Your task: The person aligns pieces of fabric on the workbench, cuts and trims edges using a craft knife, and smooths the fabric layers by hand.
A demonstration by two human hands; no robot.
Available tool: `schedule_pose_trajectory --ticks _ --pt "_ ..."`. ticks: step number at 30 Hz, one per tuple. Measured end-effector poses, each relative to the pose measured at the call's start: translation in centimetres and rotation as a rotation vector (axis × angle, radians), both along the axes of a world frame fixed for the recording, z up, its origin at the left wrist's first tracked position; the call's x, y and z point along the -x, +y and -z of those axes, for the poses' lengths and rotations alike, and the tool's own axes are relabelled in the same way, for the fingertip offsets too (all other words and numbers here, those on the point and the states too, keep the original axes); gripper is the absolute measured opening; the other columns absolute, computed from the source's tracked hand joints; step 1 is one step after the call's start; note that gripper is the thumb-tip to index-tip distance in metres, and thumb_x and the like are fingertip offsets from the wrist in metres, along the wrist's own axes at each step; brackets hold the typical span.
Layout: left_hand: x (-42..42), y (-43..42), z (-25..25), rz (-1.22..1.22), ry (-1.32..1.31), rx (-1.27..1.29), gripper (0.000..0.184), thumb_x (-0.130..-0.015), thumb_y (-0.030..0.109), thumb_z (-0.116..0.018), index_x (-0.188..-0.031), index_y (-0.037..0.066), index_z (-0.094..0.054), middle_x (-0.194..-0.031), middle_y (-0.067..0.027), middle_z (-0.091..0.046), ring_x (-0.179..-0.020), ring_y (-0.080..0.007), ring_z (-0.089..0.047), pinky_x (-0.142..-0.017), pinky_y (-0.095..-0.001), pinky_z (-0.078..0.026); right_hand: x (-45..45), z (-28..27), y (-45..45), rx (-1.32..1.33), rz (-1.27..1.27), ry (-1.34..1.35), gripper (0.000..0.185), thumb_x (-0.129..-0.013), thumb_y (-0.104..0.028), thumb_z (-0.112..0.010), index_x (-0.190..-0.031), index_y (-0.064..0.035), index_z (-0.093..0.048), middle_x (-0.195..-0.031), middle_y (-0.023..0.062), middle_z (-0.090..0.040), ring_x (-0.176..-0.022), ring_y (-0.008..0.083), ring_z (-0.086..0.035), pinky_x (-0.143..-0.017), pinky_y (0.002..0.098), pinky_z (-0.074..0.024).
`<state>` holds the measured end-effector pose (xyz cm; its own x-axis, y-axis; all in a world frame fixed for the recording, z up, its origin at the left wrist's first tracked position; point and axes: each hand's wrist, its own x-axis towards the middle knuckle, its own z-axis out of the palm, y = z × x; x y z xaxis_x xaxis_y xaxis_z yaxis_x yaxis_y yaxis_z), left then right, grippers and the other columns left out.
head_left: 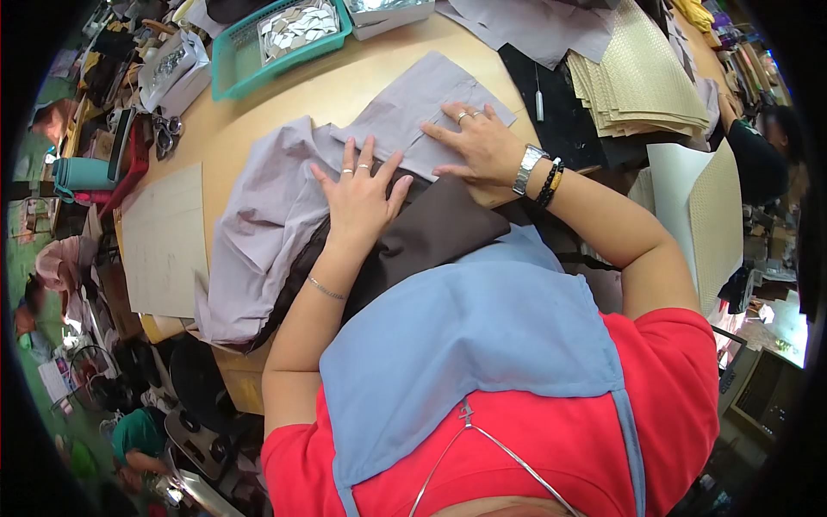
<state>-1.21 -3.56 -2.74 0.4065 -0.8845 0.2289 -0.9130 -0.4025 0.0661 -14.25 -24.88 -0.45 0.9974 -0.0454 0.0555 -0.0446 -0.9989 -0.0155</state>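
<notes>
A pale grey-lilac piece of fabric (431, 95) lies spread on the wooden table (233, 142), and its bunched part hangs toward the left over the table's front edge. My left hand (362, 191) rests on the fabric with its fingers spread. Higher up and to the right, my right hand (481, 145) lies palm down on the same cloth, fingers apart. A seam or fold line runs between the two hands. Dark brown fabric (439, 226) gathers below my hands, against my blue apron (465, 319).
A teal basket (226, 73) of small pale pieces stands at the back left. Scissors (167, 133) and a flat board (164, 241) lie left. An awl-like tool (539, 103) rests on black material. Stacked gold textured sheets (637, 77) lie right. Other people sit nearby.
</notes>
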Motion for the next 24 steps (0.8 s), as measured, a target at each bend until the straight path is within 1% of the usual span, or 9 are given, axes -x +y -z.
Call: schedule_pose_trajectory --ticks 1,3,6,9,12,15,18,21,24 --pt "0.0 0.1 -0.1 0.003 -0.021 0.010 0.046 -0.091 0.055 -0.053 -0.129 0.030 -0.061 -0.146 -0.0092 -0.047 -0.139 -0.0331 -0.037 -0.098 -0.0810 -0.012 -0.1 0.2 0.0 -0.036 -0.027 -0.023 0.076 -0.086 -0.061 -0.058 -0.140 -0.0089 -0.046 -0.134 0.0206 -0.048 -0.128 0.0354 -0.046 -0.099 0.0581 -0.0402" --pt "0.1 0.1 -0.1 0.020 -0.032 0.045 0.046 -0.090 0.054 -0.056 -0.126 0.027 -0.064 -0.144 -0.0116 -0.049 -0.139 -0.0342 -0.038 -0.099 -0.0808 -0.008 -0.4 0.9 -0.1 -0.105 -0.079 -0.072 0.074 -0.086 -0.061 -0.057 -0.138 -0.0092 -0.047 -0.133 0.0207 -0.049 -0.128 0.0346 -0.047 -0.100 0.0605 -0.0387" --pt "0.2 0.2 0.0 0.019 -0.038 0.068 0.046 -0.088 0.054 -0.058 -0.122 0.025 -0.066 -0.143 -0.0119 -0.049 -0.139 -0.0339 -0.036 -0.100 -0.0808 -0.006 -0.6 1.4 0.5 -0.147 -0.058 -0.078 0.072 -0.086 -0.058 -0.059 -0.138 -0.0099 -0.048 -0.132 0.0180 -0.050 -0.126 0.0337 -0.048 -0.098 0.0591 -0.0404" --pt "0.4 0.4 -0.1 0.004 -0.043 0.061 0.045 -0.088 0.054 -0.058 -0.121 0.024 -0.067 -0.144 -0.0111 -0.049 -0.140 -0.0329 -0.035 -0.100 -0.0809 -0.006 -0.5 1.0 1.1 -0.107 -0.062 -0.056 0.069 -0.086 -0.057 -0.060 -0.135 -0.0095 -0.049 -0.131 0.0167 -0.051 -0.125 0.0327 -0.049 -0.096 0.0575 -0.0416" --pt "0.4 0.5 -0.3 -0.003 -0.048 0.050 0.045 -0.088 0.054 -0.059 -0.119 0.023 -0.067 -0.144 -0.0107 -0.049 -0.140 -0.0325 -0.035 -0.099 -0.0809 -0.006 -0.9 1.6 0.9 -0.153 -0.135 -0.145 0.062 -0.089 -0.052 -0.059 -0.133 -0.0095 -0.050 -0.131 0.0162 -0.052 -0.124 0.0319 -0.049 -0.096 0.0546 -0.0428" --pt "0.4 0.6 -0.6 -0.003 -0.046 0.050 0.044 -0.088 0.053 -0.059 -0.119 0.023 -0.067 -0.144 -0.0103 -0.049 -0.139 -0.0325 -0.036 -0.099 -0.0808 -0.007 -1.2 1.5 1.5 -0.167 -0.126 -0.143 0.058 -0.089 -0.048 -0.060 -0.131 -0.0079 -0.054 -0.125 0.0149 -0.054 -0.120 0.0323 -0.052 -0.097 0.0466 -0.0425" --pt "0.3 0.8 -1.0 0.008 -0.042 0.042 0.043 -0.088 0.052 -0.060 -0.118 0.022 -0.067 -0.144 -0.0099 -0.049 -0.139 -0.0326 -0.036 -0.099 -0.0808 -0.008 -1.0 0.4 2.4 -0.122 -0.107 -0.114 0.058 -0.089 -0.047 -0.061 -0.130 -0.0068 -0.055 -0.125 0.0137 -0.054 -0.119 0.0311 -0.052 -0.098 0.0468 -0.0426" --pt "0.2 0.8 -1.0 0.019 -0.028 0.036 0.043 -0.088 0.051 -0.060 -0.119 0.022 -0.067 -0.143 -0.0096 -0.049 -0.138 -0.0326 -0.037 -0.099 -0.0808 -0.008 -1.3 0.9 2.4 -0.206 -0.152 -0.103 0.055 -0.092 -0.048 -0.055 -0.130 -0.0080 -0.051 -0.130 0.0167 -0.053 -0.122 0.0328 -0.051 -0.099 0.0533 -0.0416" --pt "0.0 1.0 -0.5 0.001 -0.019 0.011 0.043 -0.088 0.053 -0.060 -0.121 0.026 -0.066 -0.144 -0.0062 -0.050 -0.139 -0.0300 -0.037 -0.099 -0.0806 -0.008 -1.5 1.2 2.6 -0.225 -0.130 -0.065 0.054 -0.092 -0.047 -0.055 -0.135 -0.0154 -0.050 -0.132 0.0171 -0.051 -0.126 0.0326 -0.048 -0.098 0.0578 -0.0407"
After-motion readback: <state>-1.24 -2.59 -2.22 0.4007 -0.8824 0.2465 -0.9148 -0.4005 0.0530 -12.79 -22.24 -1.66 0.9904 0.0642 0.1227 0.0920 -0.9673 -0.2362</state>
